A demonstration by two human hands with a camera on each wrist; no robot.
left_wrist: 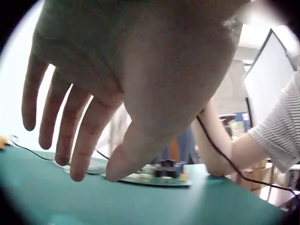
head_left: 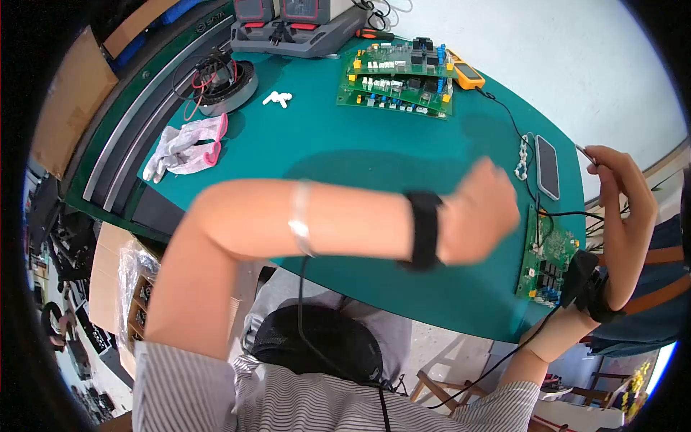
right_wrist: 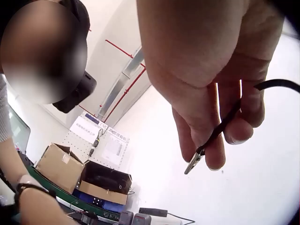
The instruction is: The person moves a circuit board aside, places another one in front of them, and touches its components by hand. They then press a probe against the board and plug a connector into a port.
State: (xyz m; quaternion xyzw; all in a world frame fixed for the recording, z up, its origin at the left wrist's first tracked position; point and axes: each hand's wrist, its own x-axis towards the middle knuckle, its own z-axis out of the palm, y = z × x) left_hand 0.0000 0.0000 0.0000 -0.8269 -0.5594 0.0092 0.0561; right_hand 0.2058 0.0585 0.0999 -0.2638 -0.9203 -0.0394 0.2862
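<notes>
- Head view: my right hand [head_left: 635,205] is at three o'clock, fingertips pinching the metal clip [right_wrist: 193,164] at the end of its black cable [right_wrist: 281,83]. The clip's tip sits between two and three o'clock, near the right edge of the desk [head_left: 324,137].
- My left hand [head_left: 479,216], also toward three o'clock but closer to the middle, has its fingers spread apart and holds nothing.
- With so little of the clip in my grip, I reckon a slight slip could drop it onto the phone [head_left: 547,169] or the circuit board [head_left: 556,252], between three and four.
- Bare metal brushing that board could short something if it has power; I cannot tell whether it has.
- A dark wire [head_left: 586,214] lies across the board's far end. If it snagged, my pull might drag the board off the nearby edge.
- My right wrist strap [head_left: 594,288] overlaps the board's near corner; I cannot tell if they touch. Lowering that arm could bend the taller parts.
- Swinging my left hand toward three could knock the bead string [head_left: 523,158] beside the phone.
</notes>
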